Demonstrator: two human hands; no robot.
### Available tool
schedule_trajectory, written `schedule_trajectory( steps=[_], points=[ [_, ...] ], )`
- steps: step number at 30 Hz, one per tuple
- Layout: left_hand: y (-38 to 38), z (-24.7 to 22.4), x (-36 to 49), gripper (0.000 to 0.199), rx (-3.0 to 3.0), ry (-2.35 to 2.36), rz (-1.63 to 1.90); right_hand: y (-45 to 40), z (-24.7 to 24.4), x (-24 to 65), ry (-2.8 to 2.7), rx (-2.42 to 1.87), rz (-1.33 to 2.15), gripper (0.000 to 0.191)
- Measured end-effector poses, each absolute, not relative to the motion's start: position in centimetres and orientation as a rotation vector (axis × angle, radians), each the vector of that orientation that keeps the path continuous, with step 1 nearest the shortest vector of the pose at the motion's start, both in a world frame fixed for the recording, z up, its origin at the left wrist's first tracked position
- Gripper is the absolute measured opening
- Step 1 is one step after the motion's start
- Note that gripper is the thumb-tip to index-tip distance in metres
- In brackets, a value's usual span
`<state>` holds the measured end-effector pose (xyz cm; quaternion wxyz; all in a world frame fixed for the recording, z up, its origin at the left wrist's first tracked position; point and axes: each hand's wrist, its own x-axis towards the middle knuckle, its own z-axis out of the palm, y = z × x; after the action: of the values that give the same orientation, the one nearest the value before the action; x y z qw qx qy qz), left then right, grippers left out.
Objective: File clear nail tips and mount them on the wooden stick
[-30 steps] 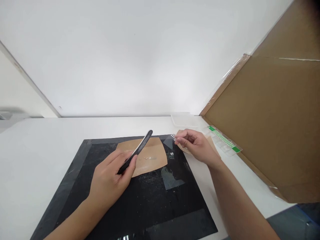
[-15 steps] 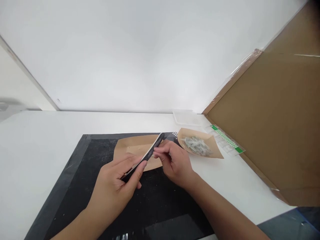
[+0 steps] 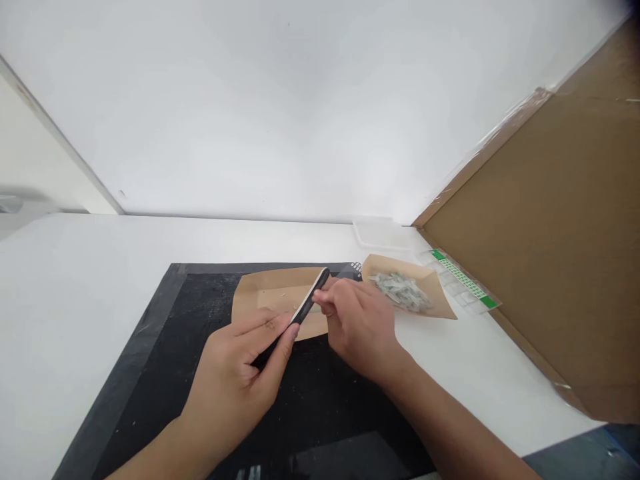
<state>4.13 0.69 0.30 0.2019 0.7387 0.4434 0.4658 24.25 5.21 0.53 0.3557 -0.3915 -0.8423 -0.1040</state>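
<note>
My left hand [image 3: 245, 373] is wrapped round the lower part of a thin black strip-like object [image 3: 311, 295] with a pale edge, which slants up to the right. My right hand [image 3: 357, 323] is pinched at the strip's upper right side; anything between its fingertips is too small to make out. Behind both hands a brown paper tray [image 3: 247, 293] rests on the black mat [image 3: 165, 373], with a few tiny bits in it. To the right of my right hand lies a second paper tray [image 3: 443, 303] holding a pile of pale translucent pieces [image 3: 400, 291].
A clear case with a green patterned strip [image 3: 463, 279] lies by the brown cardboard wall [image 3: 545, 233] at right. A translucent lid-like tray [image 3: 383, 235] sits at the back of the white table [image 3: 75, 293]. A white wall [image 3: 250, 113] stands behind.
The view has shifted slightly, so the trays and mat appear a little further right. The strip has turned a little, showing more of its pale edge. Both hands keep nearly the same pose.
</note>
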Motion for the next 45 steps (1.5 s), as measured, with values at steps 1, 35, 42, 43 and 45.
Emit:
schedule_trajectory(
  steps=[1, 35, 42, 43, 45],
  points=[
    [0.7, 0.2, 4.1, 0.021, 2.075, 1.245, 1.296, 5.2, 0.5, 24.2, -2.224, -1.002, -0.254, 0.028],
    [1.0, 0.3, 3.7, 0.017, 2.155, 1.274, 1.372, 5.1, 0.1, 23.6, -1.979, -0.988, 0.199, 0.018],
    [1.2, -0.1, 3.5, 0.016, 2.213, 1.290, 1.322, 5.5, -0.1, 23.4, -2.181, -0.961, 0.104, 0.026],
    [1.2, -0.1, 3.5, 0.016, 2.211, 1.288, 1.321, 5.6, -0.1, 23.4, -2.146, -0.972, 0.080, 0.025],
    [1.2, -0.1, 3.5, 0.017, 2.201, 1.294, 1.323, 5.8, -0.1, 23.4, -2.110, -0.963, 0.061, 0.025]
  ],
)
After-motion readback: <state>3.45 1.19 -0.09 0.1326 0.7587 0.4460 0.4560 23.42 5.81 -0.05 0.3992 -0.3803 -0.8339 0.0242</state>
